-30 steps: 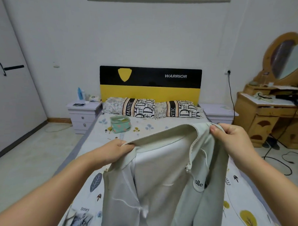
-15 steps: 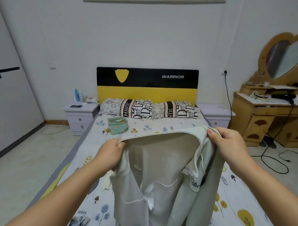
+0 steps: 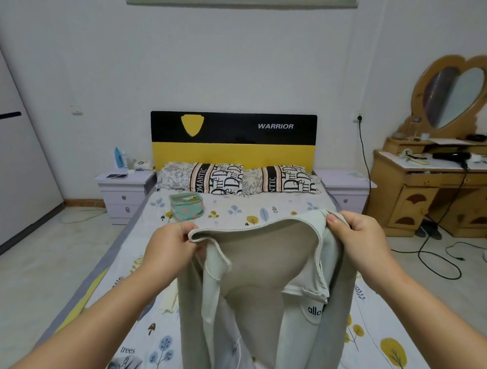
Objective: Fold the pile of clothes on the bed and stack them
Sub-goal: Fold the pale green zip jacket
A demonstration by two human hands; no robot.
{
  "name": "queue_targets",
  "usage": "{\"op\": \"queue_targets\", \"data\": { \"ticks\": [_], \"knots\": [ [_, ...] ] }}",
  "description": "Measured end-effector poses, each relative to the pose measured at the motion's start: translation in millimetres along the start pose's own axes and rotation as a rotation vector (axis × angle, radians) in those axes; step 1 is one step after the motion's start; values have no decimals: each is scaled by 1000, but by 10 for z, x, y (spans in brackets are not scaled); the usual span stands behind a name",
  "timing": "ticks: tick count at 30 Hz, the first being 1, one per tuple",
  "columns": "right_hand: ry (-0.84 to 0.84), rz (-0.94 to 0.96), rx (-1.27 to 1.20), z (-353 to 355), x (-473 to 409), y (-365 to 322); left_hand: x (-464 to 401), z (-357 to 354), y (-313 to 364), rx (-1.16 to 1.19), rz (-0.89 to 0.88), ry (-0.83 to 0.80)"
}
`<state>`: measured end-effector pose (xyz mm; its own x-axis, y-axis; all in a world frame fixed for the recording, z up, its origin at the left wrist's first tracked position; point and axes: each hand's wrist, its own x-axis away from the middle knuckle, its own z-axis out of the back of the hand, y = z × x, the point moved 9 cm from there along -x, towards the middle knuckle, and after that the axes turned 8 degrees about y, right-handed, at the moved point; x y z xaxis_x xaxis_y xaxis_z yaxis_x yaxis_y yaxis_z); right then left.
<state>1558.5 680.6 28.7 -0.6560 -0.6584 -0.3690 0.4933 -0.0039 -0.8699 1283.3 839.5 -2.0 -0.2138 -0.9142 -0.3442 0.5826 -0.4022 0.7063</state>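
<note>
**Garment held up by its top edge over the bed**

Hands raised in front of the person, each gripping one end of the upper hem of a pale grey-green cotton garment (image 3: 263, 270). Left hand (image 3: 169, 243): fingers curled round the left end of the hem, thumb on top, the cloth bunched in a tight pinch. Right hand (image 3: 356, 235): thumb pressed onto the right end of the hem, fingers folded behind the fabric, likewise a closed hold on the cloth. Between the two hands the hem sags in a shallow curve and the garment opens towards the camera, showing its beige inner face. The rest hangs straight down, out of the bottom of the view, with raw seams turned outwards; a round white label printed "allo" (image 3: 315, 311) sits on the lower right part. The garment hangs above the foot half of a bed with a white sheet printed with leaves and trees (image 3: 238, 212). Further up the sheet, well apart from the hands, lies a small teal patterned fabric pouch (image 3: 187, 206), and beyond it two black-and-white lettered pillows (image 3: 236, 180) rest against a black and yellow headboard marked "WARRIOR" (image 3: 235, 140). A pale cream cloth (image 3: 169, 299) lies on the sheet just left of the hanging garment
</note>
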Motion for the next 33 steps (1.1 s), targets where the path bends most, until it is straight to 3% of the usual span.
{"op": "queue_targets", "data": {
  "ticks": [2, 7, 13, 22, 27, 30, 33],
  "knots": [
    [4, 30, 29, -1, 36, -15, 11, 48, 51, -117, -76, 61],
    [49, 96, 125, 23, 146, -62, 66, -6, -5, 223, 46, -9],
    [76, 171, 221, 164, 225, -268, 160, 272, 245, 309, 52, 64],
    [152, 334, 397, 702, 426, -1280, 335, 1214, 1145, 136, -185, 212],
    [150, 415, 352, 982, 498, -1790, 285, 1646, 1237, 138, -243, 315],
    [73, 343, 341, 855, 382, -1604, 247, 1499, 1177, 87, -249, 302],
    [-22, 198, 381, 499, 258, -975, 251, 935, 926, -29, -189, 194]
  ]
}}
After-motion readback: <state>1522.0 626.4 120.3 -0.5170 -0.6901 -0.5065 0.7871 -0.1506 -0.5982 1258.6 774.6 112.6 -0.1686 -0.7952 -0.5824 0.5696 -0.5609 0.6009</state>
